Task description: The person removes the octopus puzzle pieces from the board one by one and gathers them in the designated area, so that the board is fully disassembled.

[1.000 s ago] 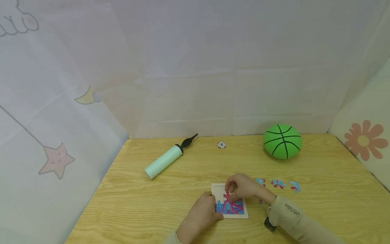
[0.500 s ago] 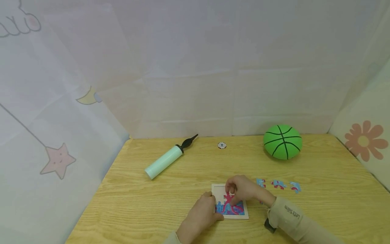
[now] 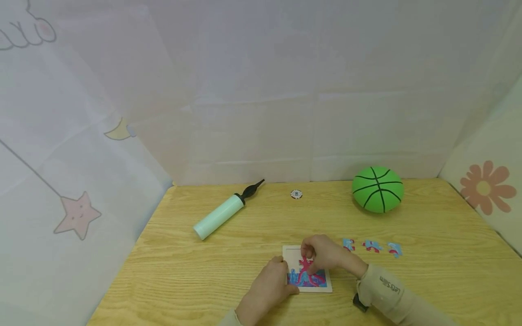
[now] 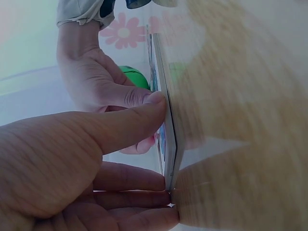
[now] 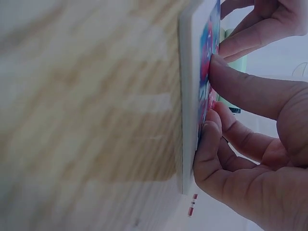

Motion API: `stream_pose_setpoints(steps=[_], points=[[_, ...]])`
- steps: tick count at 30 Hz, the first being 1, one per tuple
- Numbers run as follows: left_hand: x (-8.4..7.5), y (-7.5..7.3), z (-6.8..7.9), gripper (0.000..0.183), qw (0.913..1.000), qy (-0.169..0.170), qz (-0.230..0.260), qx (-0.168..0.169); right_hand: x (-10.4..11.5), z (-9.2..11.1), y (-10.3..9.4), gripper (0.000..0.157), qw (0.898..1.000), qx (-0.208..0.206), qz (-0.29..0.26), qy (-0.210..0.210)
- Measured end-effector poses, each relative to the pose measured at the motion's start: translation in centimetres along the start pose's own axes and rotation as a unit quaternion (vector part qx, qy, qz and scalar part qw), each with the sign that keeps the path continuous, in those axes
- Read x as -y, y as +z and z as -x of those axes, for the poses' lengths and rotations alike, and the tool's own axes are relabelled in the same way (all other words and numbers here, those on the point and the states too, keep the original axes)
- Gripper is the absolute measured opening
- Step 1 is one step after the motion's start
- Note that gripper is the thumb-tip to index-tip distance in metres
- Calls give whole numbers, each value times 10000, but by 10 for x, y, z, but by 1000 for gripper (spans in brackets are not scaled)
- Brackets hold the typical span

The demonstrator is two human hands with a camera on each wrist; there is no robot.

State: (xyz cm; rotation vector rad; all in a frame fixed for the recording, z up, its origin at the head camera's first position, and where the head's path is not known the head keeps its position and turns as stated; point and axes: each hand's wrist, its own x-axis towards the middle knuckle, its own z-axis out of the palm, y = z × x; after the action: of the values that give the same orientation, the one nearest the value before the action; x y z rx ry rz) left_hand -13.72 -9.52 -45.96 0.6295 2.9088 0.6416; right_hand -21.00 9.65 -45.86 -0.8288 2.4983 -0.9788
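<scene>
A small square jigsaw board (image 3: pixel 318 290) with a pale frame lies on the table, its lower part filled with a pink and blue sea picture. My left hand (image 3: pixel 267 283) holds the board by its left side, thumb at the near edge. Over the board's right half, my right hand (image 3: pixel 324 253) pinches a pink puzzle piece (image 3: pixel 305 262) with eyes, set among the others. The right wrist view shows the right thumb (image 5: pixel 240 86) down on the picture and the fingers curled at the board. Part of the picture is hidden under this hand.
Loose puzzle pieces (image 3: pixel 372 246) lie right of the board. Farther back are a green ball (image 3: pixel 378 189), a poker chip (image 3: pixel 296 194) and a pale green hand pump (image 3: pixel 220 216) with a black nozzle. White printed cloth (image 3: pixel 253 113) walls the table (image 3: pixel 183 271).
The pink piece sits closer against its neighbours than a second ago, where pale gaps showed around it. My right wrist dips slightly, covering a loose piece near it. My left hand stays put.
</scene>
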Motion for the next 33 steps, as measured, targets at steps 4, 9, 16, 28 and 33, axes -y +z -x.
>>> stream_pose_setpoints(steps=[4, 9, 16, 28, 33], points=[[1, 0, 0, 36, 10000, 30, 2, -7, 0, 0, 1, 34, 10000, -25, 54, -27], [1, 0, -1, 36, 10000, 50, -27, -35, 0, -1, 1, 35, 9999, -51, 90, 3], [1, 1, -2, 36, 10000, 20, -40, -11, -4, 1, 2, 38, 9998, -130, -105, -50], [2, 5, -1, 37, 9999, 1, -71, -155, -10, 3, -4, 10, 9947, 60, -1025, -37], [2, 4, -1, 35, 9999, 19, -23, -156, -10, 4, -6, 9, 9911, 55, -1327, -39]])
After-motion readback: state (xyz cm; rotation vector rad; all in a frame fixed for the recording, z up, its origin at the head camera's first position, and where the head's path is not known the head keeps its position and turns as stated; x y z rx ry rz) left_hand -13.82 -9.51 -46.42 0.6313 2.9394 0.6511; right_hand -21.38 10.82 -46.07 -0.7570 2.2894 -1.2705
